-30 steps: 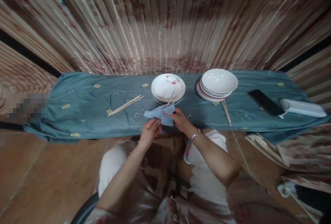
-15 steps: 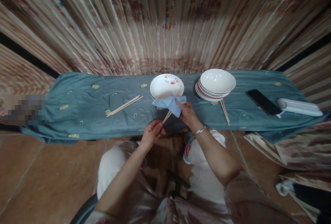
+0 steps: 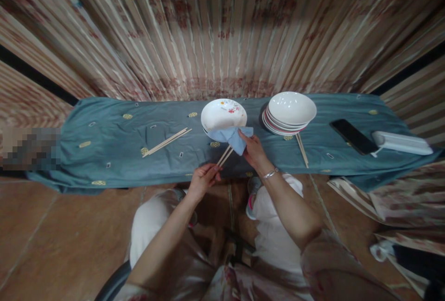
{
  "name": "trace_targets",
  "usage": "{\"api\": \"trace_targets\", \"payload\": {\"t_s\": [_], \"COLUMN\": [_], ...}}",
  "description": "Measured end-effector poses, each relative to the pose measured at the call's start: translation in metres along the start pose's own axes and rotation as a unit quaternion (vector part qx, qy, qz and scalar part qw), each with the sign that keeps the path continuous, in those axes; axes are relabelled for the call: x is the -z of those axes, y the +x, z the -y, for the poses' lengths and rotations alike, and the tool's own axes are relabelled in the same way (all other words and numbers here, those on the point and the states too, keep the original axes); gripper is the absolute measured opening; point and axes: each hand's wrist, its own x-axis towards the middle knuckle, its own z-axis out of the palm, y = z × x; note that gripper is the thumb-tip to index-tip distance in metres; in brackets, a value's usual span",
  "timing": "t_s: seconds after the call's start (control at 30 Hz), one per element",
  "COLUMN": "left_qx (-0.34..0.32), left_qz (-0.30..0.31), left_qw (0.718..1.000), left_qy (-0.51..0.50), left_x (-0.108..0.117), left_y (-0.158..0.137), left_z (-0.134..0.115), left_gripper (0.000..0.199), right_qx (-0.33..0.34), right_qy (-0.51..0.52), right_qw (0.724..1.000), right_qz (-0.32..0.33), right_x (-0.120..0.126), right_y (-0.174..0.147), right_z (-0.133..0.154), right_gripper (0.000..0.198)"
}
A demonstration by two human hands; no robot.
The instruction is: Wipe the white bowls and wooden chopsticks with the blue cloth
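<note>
My left hand pinches the near ends of a pair of chopsticks over the front edge of the bench. Around their far ends is a light blue cloth, gripped by my right hand, which wears a silver bracelet at the wrist. The chopstick tips are hidden inside the cloth. Just behind the cloth stands a white plate with a red and yellow flower print; the cloth covers part of its near rim.
Right of the plate stands a stack of white bowls, with chopsticks before it. More chopsticks lie at left. A black phone and a white case-like object rest at right on the teal cloth cover. Pleated curtains rise behind.
My right hand has moved slightly right with the cloth, and my left hand slightly left. More of the chopsticks' length shows between the hands.
</note>
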Motion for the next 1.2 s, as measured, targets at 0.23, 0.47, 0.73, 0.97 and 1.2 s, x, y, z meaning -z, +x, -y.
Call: {"api": "trace_targets", "payload": {"t_s": [0.23,0.47,0.73,0.97,1.2], "left_qx": [0.002,-0.008,-0.003,0.037,0.038], "left_qz": [-0.003,-0.018,-0.015,0.030,0.029], "left_qw": [1.000,0.999,0.999,0.999,0.999], "left_qy": [-0.021,-0.033,-0.037,-0.017,-0.022], "left_x": [-0.001,0.001,0.002,-0.002,-0.003], "left_y": [0.003,0.005,0.004,-0.002,-0.003], "left_z": [-0.001,-0.003,-0.006,-0.008,-0.006], "left_gripper": [0.039,0.037,0.040,0.039,0.040], "right_qx": [-0.039,-0.066,-0.040,-0.017,-0.013], "right_qy": [-0.032,-0.083,-0.105,-0.045,-0.005], "right_qw": [0.998,0.987,0.981,0.997,0.999], "right_qz": [0.034,0.124,0.160,0.066,0.041], "right_x": [-0.008,-0.014,-0.014,-0.007,-0.007], "right_y": [-0.012,-0.025,-0.026,-0.009,-0.006], "right_z": [-0.017,-0.038,-0.042,-0.019,-0.005], "right_gripper": [0.028,0.025,0.023,0.025,0.025]}}
